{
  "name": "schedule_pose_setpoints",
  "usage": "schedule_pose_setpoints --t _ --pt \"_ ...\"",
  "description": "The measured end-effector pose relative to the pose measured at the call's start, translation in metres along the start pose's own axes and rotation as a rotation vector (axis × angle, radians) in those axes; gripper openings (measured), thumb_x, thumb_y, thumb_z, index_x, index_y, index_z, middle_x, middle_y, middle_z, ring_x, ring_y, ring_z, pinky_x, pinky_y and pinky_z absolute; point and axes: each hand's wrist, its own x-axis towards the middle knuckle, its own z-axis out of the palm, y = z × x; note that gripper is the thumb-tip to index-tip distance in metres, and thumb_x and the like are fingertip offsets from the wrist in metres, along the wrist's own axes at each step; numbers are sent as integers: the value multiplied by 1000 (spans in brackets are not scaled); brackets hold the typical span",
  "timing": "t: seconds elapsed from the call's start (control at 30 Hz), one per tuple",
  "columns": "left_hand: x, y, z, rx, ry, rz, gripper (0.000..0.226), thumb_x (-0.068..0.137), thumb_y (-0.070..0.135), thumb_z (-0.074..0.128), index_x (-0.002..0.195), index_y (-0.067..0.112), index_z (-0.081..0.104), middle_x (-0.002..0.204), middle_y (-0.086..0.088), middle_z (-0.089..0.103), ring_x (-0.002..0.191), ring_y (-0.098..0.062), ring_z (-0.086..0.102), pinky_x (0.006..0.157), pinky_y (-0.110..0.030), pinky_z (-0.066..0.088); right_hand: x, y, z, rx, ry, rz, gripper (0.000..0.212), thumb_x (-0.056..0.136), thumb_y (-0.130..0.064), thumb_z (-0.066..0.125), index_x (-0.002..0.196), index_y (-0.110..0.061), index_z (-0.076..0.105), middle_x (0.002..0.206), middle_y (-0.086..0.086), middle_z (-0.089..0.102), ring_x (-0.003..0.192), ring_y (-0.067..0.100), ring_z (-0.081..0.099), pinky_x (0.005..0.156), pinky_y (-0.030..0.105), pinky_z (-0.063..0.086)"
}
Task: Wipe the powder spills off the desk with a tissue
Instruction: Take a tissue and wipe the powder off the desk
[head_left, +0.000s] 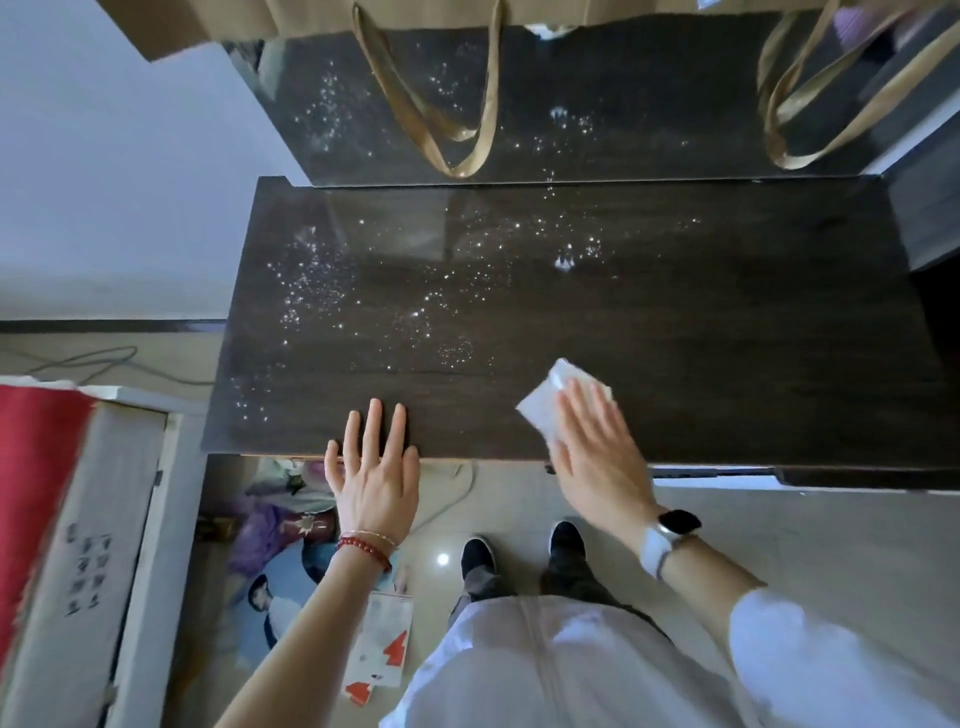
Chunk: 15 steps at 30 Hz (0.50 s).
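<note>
A dark glossy desk (727, 312) fills the middle of the head view. White powder specks (332, 291) are scattered over its left and centre, with a small clump (563, 262) further back. My right hand (597, 441) lies flat near the front edge, pressing a folded white tissue (545, 402) onto the desk. The tissue sticks out to the left and beyond my fingers. My left hand (376, 467) rests flat at the front edge with fingers spread, holding nothing.
A shiny dark back panel (623, 78) behind the desk mirrors the powder. Gold ribbon bag handles (467, 130) hang in front of it. A cardboard box (78, 545) stands at the left on the floor, with bags and papers (291, 545) under the desk edge.
</note>
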Motion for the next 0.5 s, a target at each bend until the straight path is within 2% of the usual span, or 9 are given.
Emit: schedule_pose_setpoints --t 0.07,0.13,0.2,0.4,0.5 --pt "0 -6 -3 15 1 42 53 90 40 21 141 30 25 154 -1 19 142 -21 10 113 -45 2 -5 28 -10 -43 56 281 51 95 -19 38 138 6 27 148 28 24 138 43 20 116 53 12" --pt "1 -11 -7 23 1 88 54 89 41 18 140 27 31 152 -3 26 141 -23 17 111 -46 7 -4 30 -9 -10 65 534 54 95 -19 39 140 6 23 149 31 17 139 45 13 116 53 9" --pt "1 -22 -13 26 -11 135 54 89 40 17 138 26 35 149 -5 32 139 -25 24 109 -48 13 3 5 -2 17 56 659 56 96 -23 38 141 3 18 149 32 12 139 46 8 116 53 5" --pt "6 -101 -36 100 -95 264 53 88 37 21 138 26 35 148 -8 33 137 -32 28 104 -59 22 35 -132 45 42 128 564 57 89 -21 52 136 5 34 143 34 28 132 55 22 110 61 13" --pt "13 -146 -46 98 -83 208 55 88 41 17 140 30 29 152 -5 26 141 -31 16 107 -58 13 54 -207 67 66 112 398 56 87 -23 54 134 4 39 142 30 34 130 54 27 107 63 14"
